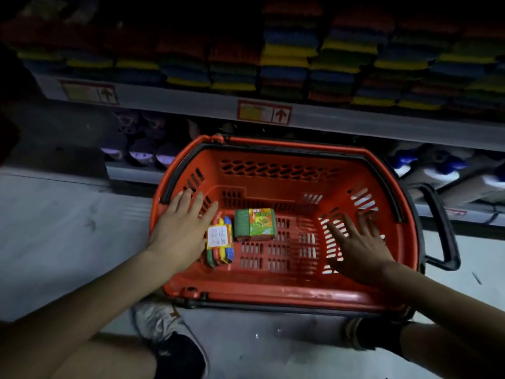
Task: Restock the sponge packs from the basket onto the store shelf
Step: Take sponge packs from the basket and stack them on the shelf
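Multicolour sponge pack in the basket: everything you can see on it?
The multicolour sponge pack is a bundle of green, red, yellow and blue sponges on edge, with a white printed label on top. It lies on the basket floor, left side, beside the green pack. The left hand, fingers straight, overlaps its left edge; contact unclear.

Red basket (273,292) on pale floor (54,236)

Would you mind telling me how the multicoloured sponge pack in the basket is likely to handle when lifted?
The multicoloured sponge pack shows several thin coloured sponges side by side, so it is probably light and squashy. It seems film-wrapped, so perhaps slightly slippery. Being flat-sided, it should slide on the basket floor rather than roll.
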